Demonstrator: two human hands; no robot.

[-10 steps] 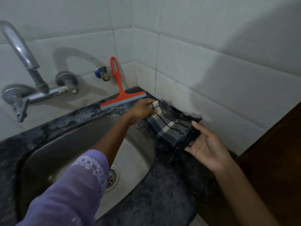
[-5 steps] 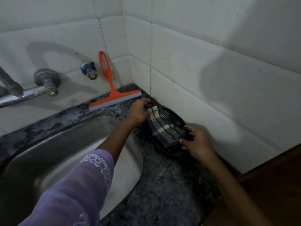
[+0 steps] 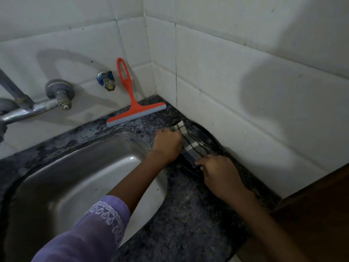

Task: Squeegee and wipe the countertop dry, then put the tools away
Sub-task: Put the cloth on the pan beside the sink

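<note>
While the orange squeegee (image 3: 133,103) leans parked against the tiles, the left hand (image 3: 167,143) and right hand (image 3: 217,173) pinch opposite ends of the checked cloth (image 3: 190,142), apparently settling it into a dark wire holder (image 3: 207,137) in the countertop (image 3: 188,214) corner.

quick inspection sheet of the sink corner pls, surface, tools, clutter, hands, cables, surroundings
surface: dark speckled countertop, mottled patches behind the sink
job's things: orange squeegee propped against the back wall tiles, blade on the counter; checked cloth lying in a dark oval holder in the corner
clutter: nothing seen
hands: left hand and right hand both at the cloth, one on each end
cables: nothing seen
surroundings: white tiled walls, metal tap, blue valve, brown wood panel at right
</note>
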